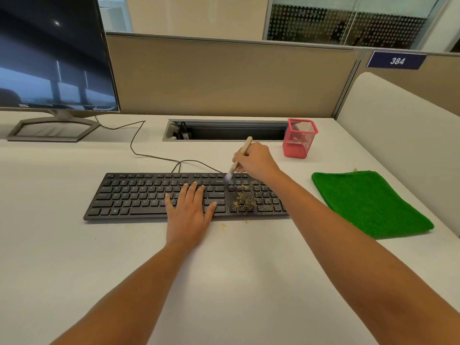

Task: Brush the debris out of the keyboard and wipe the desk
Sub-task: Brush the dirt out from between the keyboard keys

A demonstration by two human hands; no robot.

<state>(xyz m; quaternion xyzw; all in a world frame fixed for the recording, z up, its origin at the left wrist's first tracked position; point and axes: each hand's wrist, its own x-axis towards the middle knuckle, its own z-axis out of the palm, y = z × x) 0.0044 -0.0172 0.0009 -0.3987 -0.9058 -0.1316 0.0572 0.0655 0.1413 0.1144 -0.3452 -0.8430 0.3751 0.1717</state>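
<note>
Hands at keyboard, brushing in progress; scatter risk noted.

Left hand [190, 210] was found laid flat and open-fingered on the keys of the keyboard [154, 195], steadying it; right hand [256, 159] was found closed around the wooden handle of the brush [242, 151], with the bristles set down at the top row beside the number pad. Yellowish debris [245, 199] was observed spread over the arrow keys and number pad, with a few grains already lying on the desk [224, 282] at the front edge. It was judged that brisk strokes could flick grains deeper between keys or toward the green cloth [371, 202], which lay unused just right of the keyboard. Wiping was not yet begun.
</note>
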